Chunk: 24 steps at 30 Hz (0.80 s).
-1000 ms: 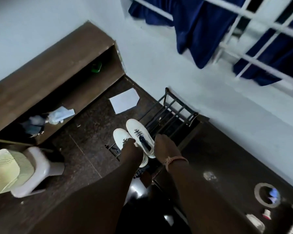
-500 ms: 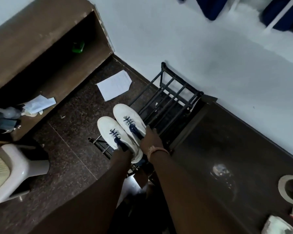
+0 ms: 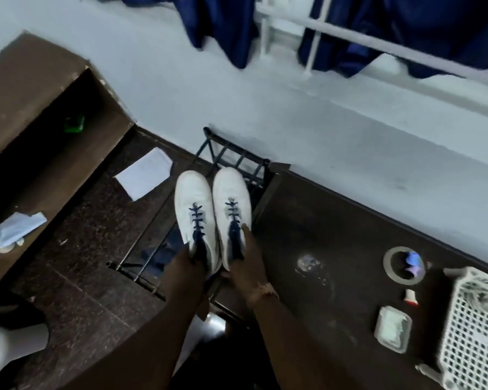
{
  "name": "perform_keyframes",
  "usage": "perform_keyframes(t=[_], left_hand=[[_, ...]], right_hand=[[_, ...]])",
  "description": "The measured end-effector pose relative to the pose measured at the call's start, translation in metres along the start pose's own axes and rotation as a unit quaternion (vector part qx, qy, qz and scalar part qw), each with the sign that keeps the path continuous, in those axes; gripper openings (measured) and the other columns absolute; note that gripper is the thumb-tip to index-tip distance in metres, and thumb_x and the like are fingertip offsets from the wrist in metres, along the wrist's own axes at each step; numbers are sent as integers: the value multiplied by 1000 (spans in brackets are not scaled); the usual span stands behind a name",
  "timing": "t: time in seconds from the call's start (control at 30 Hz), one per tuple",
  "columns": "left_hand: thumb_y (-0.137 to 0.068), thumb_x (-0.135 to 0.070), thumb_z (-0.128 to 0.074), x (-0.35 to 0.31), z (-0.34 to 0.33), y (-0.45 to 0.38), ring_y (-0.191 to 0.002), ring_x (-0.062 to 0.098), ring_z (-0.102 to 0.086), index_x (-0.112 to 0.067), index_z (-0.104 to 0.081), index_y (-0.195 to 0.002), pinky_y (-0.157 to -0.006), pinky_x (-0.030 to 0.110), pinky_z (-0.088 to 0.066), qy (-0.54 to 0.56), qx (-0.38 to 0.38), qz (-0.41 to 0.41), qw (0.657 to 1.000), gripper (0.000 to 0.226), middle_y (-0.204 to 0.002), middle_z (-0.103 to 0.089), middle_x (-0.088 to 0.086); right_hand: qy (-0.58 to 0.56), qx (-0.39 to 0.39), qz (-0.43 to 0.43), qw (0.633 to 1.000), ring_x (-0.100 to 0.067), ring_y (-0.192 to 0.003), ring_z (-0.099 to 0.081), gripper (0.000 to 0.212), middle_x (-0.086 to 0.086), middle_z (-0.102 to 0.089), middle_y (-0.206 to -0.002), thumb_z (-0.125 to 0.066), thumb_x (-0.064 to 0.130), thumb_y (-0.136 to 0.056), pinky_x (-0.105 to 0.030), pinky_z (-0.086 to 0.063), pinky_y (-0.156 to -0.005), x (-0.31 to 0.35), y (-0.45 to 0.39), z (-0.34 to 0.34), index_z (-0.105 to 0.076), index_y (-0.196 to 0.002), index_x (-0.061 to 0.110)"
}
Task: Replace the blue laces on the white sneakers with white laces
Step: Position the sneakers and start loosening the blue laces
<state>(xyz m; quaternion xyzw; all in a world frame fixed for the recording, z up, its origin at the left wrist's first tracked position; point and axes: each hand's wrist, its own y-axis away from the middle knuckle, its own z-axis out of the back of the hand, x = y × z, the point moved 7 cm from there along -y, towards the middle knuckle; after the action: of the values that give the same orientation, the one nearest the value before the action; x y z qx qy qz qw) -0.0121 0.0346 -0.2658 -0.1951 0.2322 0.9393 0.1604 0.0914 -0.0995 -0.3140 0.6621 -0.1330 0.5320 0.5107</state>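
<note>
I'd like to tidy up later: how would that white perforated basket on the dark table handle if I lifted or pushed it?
The white basket looks like thin lattice plastic, so probably light for its size and a little flexible at the walls. On the smooth dark table it would likely slide easily when pushed rather than tip. Something pale lies inside; what it is, and its weight, can't be told.

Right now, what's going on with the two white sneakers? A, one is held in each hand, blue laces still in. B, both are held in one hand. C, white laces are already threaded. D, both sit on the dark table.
A: the left hand grips the left sneaker at its heel, the right hand grips the right sneaker, and both show blue laces.
</note>
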Motion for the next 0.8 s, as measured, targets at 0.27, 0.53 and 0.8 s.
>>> perform_keyframes(t=[0.27,0.53,0.8], left_hand=[[-94,-42,-57,-98,-112,62,-96,32,-68,-22,-68,-113,-77,36,-52,-44,135,-233,962,30,-99,-74,7],[-88,-60,-49,-126,-166,94,-80,39,-67,-15,-65,-83,-66,39,-52,-110,72,-308,942,48,-79,-70,9],[-91,-47,-40,-128,-200,79,-100,40,-57,-16,-57,-110,-79,36,-41,-103,133,-291,942,40,-114,-51,10]], right_hand=[[35,-238,-32,970,-21,-126,-55,65,-5,-55,-134,-46,33,-78,-42,-46,-107,-80,42,159,-47,-142,31],[89,-343,-75,932,-21,-90,-63,30,6,-63,-103,-53,38,-99,-16,-47,-73,-82,75,215,-51,-128,27],[201,-226,-132,944,-8,-56,-52,33,-1,-59,-77,-64,21,-81,-13,-35,-38,-98,50,245,-50,-108,10]])
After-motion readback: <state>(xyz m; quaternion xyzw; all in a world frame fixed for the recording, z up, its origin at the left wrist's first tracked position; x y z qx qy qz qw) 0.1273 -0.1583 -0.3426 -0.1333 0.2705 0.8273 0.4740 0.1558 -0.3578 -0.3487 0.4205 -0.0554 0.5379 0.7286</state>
